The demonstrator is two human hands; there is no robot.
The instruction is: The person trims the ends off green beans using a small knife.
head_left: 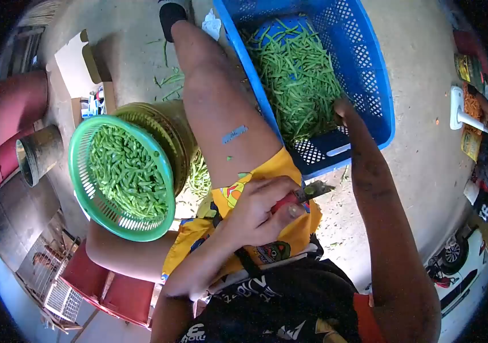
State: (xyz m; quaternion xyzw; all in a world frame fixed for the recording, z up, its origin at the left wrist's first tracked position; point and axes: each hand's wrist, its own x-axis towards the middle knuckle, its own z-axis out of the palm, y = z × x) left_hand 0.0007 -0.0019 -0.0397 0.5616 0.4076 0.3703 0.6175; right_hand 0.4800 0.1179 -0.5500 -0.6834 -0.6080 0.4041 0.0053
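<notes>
My left hand [264,214] is closed around the red handle of a small knife [317,190], above my lap. Its short blade points right and looks stained. My right hand [342,112] is down inside the blue plastic crate [308,169], at the right edge of a pile of long green beans [298,80]. Its fingers look curled in, and what they hold, if anything, is hidden. By my left thigh, a green colander [167,214] full of cut green bean pieces [124,171] sits tilted on a round brownish container [182,134].
Loose beans [172,83] and scraps lie on the floor near my leg. An open cardboard box [78,68], a bucket [41,154] and red chairs [18,106] stand at left. Outer right shows a white scale-like object [457,108], orange food [473,108] and a white car [467,274].
</notes>
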